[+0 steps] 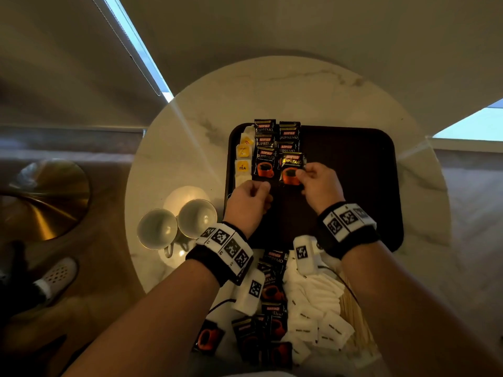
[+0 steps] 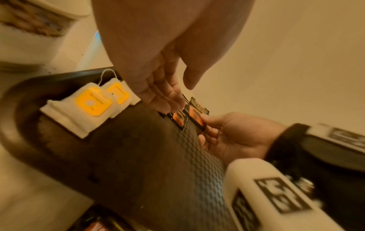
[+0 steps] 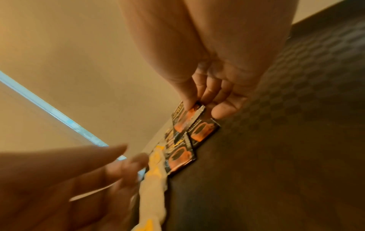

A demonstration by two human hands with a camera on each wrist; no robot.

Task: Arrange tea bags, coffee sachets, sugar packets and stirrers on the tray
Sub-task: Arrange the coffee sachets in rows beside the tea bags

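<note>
A dark tray (image 1: 353,186) lies on a round marble table (image 1: 299,91). A column of tea bags (image 1: 243,159) with yellow tags runs down its left edge. Beside it run two columns of black coffee sachets (image 1: 264,148). My right hand (image 1: 300,174) pinches one coffee sachet (image 1: 291,165) at the near end of the second column, its far edge lifted; the pinch shows in the right wrist view (image 3: 187,118). My left hand (image 1: 255,190) holds nothing. Its relaxed fingers (image 2: 168,100) reach the near edge of the first column.
Near the table's front edge lie loose coffee sachets (image 1: 272,289), white sugar packets (image 1: 315,300) and wooden stirrers (image 1: 353,317). Two white cups (image 1: 158,228) stand left of the tray. The tray's right half (image 1: 367,213) is bare.
</note>
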